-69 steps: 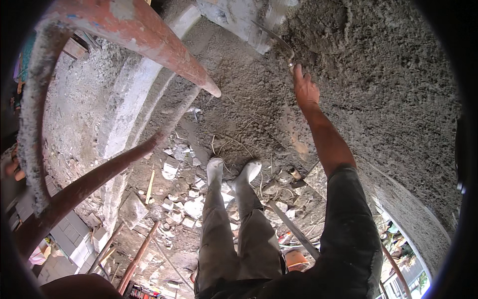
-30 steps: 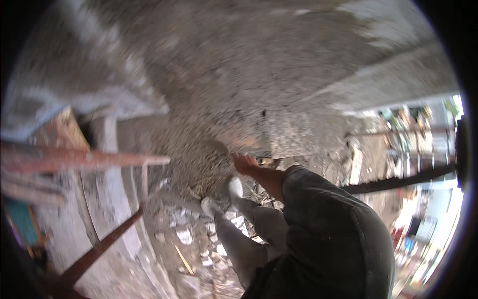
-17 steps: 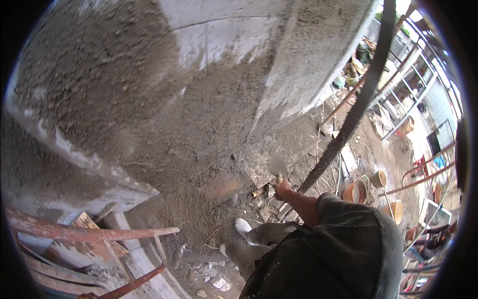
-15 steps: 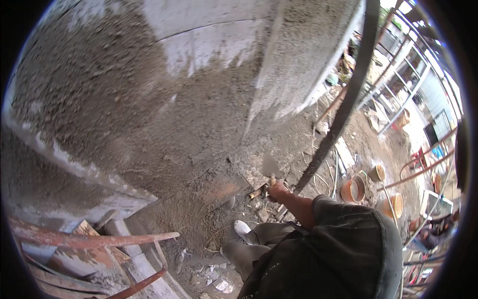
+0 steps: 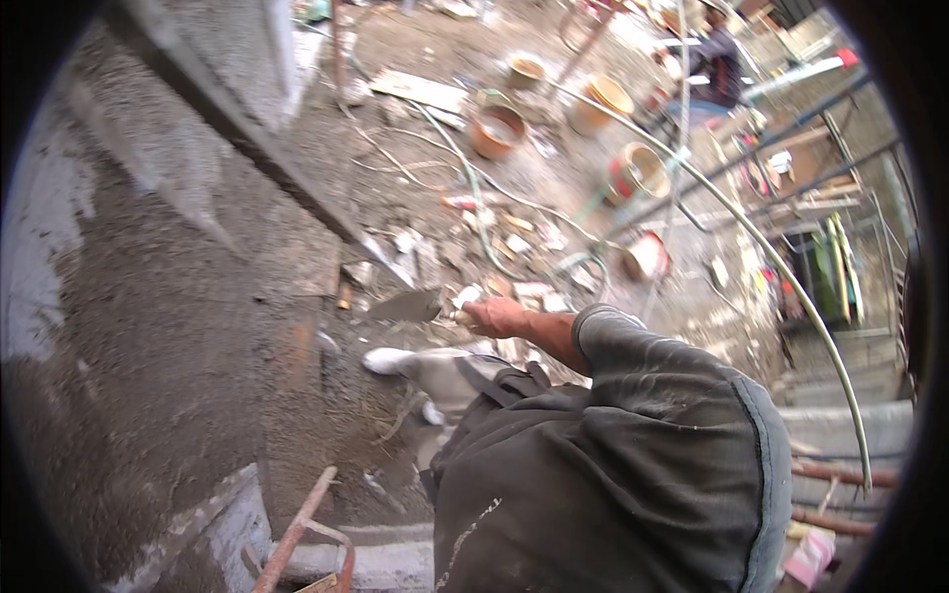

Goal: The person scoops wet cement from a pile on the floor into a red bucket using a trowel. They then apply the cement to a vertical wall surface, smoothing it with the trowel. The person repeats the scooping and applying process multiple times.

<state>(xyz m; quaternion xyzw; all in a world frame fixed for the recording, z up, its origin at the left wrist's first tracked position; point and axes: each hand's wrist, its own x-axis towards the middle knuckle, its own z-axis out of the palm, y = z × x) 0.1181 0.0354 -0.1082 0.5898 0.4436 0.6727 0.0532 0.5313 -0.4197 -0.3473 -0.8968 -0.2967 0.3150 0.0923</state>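
Nearest the camera, a dark grey sleeve (image 5: pixel 652 435) fills the lower frame, and from its cuff the right hand (image 5: pixel 499 316) reaches forward, its fingers clamped round the handle of a trowel (image 5: pixel 410 306). The flat blade points left, held level and just off the rough grey rendered wall (image 5: pixel 148 296), apart from it rather than pressed in. No mortar load shows on the blade, though it is too small to be sure. The left hand is out of view. Below the trowel, a pale shoe (image 5: pixel 386 361) stands on the gritty ground, with a rusty steel bar (image 5: pixel 297 524) near the wall's foot.

Judging by this, the work sits between strokes of plastering; a next stroke would call for a charged blade, tilted and drawn firmly against the wall.

Farther off, a hose (image 5: pixel 494 212) snakes through rubble toward several round buckets (image 5: pixel 497 128).
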